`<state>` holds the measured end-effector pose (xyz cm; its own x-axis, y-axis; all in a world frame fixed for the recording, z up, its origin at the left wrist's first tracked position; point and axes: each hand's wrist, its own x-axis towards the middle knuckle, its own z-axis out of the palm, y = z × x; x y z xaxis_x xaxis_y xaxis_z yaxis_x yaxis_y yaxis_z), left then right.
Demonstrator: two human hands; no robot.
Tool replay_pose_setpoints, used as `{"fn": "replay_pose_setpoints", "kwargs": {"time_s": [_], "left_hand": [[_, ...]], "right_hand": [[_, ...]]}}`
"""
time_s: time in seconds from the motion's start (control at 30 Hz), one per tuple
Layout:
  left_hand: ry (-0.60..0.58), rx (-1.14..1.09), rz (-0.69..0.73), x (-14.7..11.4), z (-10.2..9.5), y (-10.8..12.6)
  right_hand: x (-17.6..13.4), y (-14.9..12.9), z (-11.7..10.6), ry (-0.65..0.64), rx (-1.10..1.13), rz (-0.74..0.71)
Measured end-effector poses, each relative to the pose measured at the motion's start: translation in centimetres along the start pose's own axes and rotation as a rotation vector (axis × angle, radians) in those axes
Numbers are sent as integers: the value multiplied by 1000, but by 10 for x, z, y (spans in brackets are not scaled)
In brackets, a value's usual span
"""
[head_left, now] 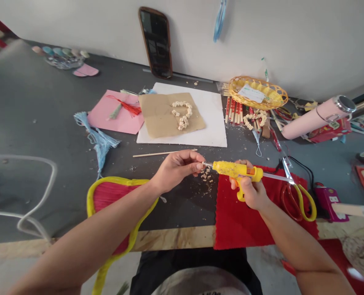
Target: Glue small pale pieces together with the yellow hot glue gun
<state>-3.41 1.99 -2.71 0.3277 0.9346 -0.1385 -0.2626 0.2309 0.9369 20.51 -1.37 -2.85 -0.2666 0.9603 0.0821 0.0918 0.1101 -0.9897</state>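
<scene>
Glue gun met pinched fingers near the counter's front edge.
The yellow glue gun (235, 171), flecked with crumbs, was gripped in the right hand (252, 189), nozzle touching the left hand (177, 168), whose fingers were pinched together on something too small to tell. A yellow basket (257, 92) at the back edge held paper.

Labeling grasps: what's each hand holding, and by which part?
Right hand grips the yellow glue gun by its handle. Left hand pinches something tiny at the nozzle; unclear what.

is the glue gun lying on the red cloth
No, the right hand holds the yellow glue gun up above the red cloth, its nozzle at the left hand's fingertips.
</scene>
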Motion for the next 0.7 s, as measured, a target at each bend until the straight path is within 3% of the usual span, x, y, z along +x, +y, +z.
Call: {"fn": "replay_pose_setpoints", "kwargs": {"time_s": [0.47,0.7], "left_hand": [[-18,-26,3,0,-1,0],[-13,-34,5,1,0,-1]], "right_hand": [[0,6,-3,-13,-87,-33],[1,3,-2,-17,-22,-12]]}}
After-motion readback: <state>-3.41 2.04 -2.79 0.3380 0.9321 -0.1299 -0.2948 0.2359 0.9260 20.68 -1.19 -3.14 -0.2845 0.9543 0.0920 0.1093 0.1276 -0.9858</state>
